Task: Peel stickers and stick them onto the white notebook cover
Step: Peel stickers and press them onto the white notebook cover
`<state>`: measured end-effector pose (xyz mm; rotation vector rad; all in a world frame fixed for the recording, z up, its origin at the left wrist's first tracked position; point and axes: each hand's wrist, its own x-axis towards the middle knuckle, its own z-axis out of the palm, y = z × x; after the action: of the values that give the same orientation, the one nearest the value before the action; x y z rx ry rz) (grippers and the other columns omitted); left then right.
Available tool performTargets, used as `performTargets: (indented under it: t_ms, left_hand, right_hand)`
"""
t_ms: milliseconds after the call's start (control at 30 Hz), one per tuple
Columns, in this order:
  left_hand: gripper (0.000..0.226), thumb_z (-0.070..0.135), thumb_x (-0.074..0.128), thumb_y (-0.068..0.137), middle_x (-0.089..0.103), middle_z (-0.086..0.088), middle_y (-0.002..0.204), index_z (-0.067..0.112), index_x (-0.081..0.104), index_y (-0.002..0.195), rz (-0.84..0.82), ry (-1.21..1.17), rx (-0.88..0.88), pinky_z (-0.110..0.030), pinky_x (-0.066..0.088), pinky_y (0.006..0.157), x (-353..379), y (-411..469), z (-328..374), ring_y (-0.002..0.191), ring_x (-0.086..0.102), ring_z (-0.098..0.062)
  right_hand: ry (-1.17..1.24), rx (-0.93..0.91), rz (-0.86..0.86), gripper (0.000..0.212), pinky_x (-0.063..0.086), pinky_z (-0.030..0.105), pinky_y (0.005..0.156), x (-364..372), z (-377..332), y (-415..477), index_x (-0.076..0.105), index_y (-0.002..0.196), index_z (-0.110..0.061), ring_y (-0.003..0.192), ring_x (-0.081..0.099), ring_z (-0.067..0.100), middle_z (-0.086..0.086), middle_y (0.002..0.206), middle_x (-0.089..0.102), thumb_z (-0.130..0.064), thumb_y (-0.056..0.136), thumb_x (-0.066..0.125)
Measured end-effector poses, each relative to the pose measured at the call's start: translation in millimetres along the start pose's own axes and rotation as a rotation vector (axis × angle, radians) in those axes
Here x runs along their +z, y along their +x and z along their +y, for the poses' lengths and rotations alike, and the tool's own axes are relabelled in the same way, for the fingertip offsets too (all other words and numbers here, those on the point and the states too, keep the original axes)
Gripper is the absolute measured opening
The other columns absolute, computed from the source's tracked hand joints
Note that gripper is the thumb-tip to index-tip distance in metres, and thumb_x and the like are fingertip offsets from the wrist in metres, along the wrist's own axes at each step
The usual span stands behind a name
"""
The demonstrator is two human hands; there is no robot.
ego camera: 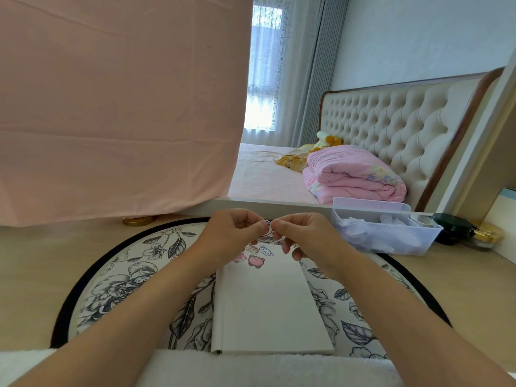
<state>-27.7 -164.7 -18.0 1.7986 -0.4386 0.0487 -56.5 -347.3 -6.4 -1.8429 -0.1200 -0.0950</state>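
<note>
I hold a small round sticker up between both hands, just above the far end of the white notebook, so that I can work at its edge at eye level without crowding the cover. My left hand has a tight fingertip grip on one side and my right hand pinches the other. The spare fingers of both are curled out of the way. I judge this to be the peeling step, though I cannot tell whether the backing has parted.

The notebook lies closed and flat on the floral mat on the counter, spine to my left, square to me so a sticker can go straight down. A few cartoon stickers already sit at its far edge, and most of the cover is bare. The clear bin of white scraps stands near my right hand, likely for discarded backings.
</note>
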Motion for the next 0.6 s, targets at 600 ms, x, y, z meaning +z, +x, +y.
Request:
performTargets:
  t_ms: [600]
  left_hand:
    - [0.010, 0.024, 0.071, 0.090, 0.075, 0.001, 0.076, 0.017, 0.074, 0.083, -0.035, -0.005, 0.014, -0.022, 0.048, 0.059, -1.9, -1.2, 2.0, 0.066, 0.065, -0.008]
  right_hand:
    - [-0.107, -0.100, -0.013, 0.012, 0.040, 0.025, 0.045, -2.0, -6.5, -3.3, 0.078, 0.087, -0.013, 0.057, 0.058, 0.017, 0.006, 0.076, 0.071, -0.018, 0.093, 0.070]
